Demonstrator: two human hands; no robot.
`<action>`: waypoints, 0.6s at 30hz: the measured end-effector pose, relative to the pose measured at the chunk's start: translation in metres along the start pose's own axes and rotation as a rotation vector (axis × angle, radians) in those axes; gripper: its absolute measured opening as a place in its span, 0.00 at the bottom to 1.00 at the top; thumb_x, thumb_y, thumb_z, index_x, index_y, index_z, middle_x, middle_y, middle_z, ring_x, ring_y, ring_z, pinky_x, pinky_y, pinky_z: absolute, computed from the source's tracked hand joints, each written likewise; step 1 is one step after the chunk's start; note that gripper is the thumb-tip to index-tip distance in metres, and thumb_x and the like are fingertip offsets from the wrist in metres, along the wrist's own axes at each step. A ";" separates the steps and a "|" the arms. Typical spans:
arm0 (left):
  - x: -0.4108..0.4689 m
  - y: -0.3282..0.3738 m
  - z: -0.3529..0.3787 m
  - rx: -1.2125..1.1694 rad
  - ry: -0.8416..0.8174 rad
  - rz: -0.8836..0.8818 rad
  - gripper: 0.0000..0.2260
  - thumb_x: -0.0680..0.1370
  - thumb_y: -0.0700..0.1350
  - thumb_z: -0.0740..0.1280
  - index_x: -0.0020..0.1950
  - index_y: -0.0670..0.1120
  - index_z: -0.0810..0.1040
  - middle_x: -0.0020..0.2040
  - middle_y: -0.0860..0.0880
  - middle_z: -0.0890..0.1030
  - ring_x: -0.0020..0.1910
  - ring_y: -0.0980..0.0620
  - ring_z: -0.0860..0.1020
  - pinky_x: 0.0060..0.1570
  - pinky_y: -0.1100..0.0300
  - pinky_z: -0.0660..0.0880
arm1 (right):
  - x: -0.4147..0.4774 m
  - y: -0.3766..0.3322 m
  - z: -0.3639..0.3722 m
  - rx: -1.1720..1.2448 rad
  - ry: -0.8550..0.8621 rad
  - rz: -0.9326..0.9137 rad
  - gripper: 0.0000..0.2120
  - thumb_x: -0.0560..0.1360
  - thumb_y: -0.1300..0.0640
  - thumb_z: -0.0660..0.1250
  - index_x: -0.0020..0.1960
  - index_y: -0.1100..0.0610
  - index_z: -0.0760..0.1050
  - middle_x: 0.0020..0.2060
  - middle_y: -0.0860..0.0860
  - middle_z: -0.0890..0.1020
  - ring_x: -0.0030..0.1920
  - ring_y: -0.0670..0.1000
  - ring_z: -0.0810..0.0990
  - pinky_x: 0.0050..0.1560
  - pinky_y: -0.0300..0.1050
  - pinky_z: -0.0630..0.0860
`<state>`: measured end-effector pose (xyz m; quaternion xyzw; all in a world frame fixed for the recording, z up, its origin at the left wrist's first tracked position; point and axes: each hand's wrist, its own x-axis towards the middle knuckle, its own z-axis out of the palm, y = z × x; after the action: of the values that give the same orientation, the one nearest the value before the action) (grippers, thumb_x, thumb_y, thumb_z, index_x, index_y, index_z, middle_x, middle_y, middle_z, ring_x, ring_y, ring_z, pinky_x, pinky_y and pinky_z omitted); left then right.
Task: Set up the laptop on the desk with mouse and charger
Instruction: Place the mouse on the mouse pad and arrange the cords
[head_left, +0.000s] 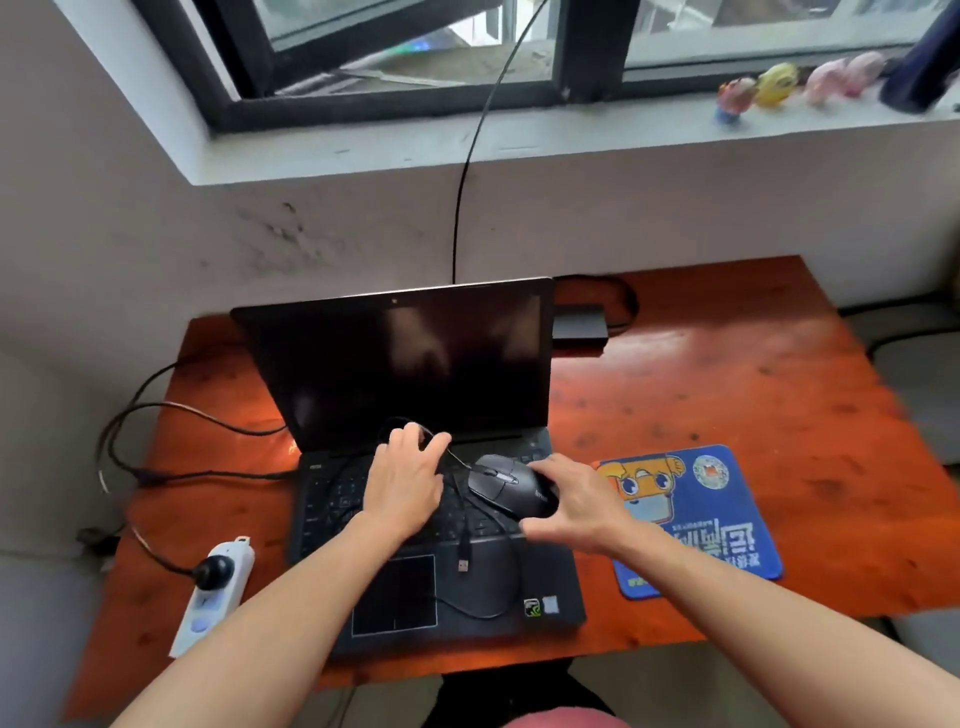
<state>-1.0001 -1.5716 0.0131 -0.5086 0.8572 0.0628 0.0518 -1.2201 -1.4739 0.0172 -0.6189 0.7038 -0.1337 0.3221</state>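
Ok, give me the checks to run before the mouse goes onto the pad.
1. Mouse held: ok, right hand grips it above the keyboard.
2. Mouse pad free: ok, nothing lies on it.
3. Mouse cable untangled: not ok, it loops over the laptop and the left hand is at it.
4. USB plug connected: not ok, it lies loose by the touchpad.
5. Charger in power strip: ok, a plug sits in it.
6. Laptop powered on: cannot tell, screen is dark.
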 end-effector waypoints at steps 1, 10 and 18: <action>0.007 0.006 -0.004 0.030 0.026 -0.007 0.16 0.78 0.51 0.62 0.66 0.52 0.70 0.56 0.48 0.72 0.54 0.48 0.70 0.50 0.56 0.70 | -0.003 0.003 -0.011 0.011 0.047 0.002 0.32 0.58 0.39 0.67 0.60 0.49 0.75 0.45 0.43 0.75 0.46 0.49 0.77 0.45 0.46 0.74; 0.057 0.035 -0.027 -0.039 -0.013 -0.040 0.13 0.79 0.53 0.61 0.50 0.47 0.81 0.52 0.46 0.75 0.53 0.45 0.74 0.47 0.52 0.70 | -0.056 0.060 -0.095 0.178 0.550 0.312 0.29 0.55 0.39 0.68 0.53 0.49 0.81 0.42 0.44 0.79 0.42 0.48 0.77 0.40 0.36 0.71; 0.052 0.037 -0.010 -0.976 -0.245 -0.300 0.14 0.80 0.45 0.62 0.37 0.40 0.76 0.23 0.48 0.78 0.23 0.48 0.78 0.28 0.59 0.75 | -0.101 0.137 -0.069 0.128 0.573 0.688 0.20 0.60 0.40 0.72 0.49 0.46 0.80 0.44 0.48 0.79 0.42 0.53 0.77 0.41 0.45 0.72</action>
<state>-1.0579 -1.6010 0.0167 -0.5797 0.6333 0.5059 -0.0827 -1.3680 -1.3643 0.0182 -0.2658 0.9197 -0.2280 0.1777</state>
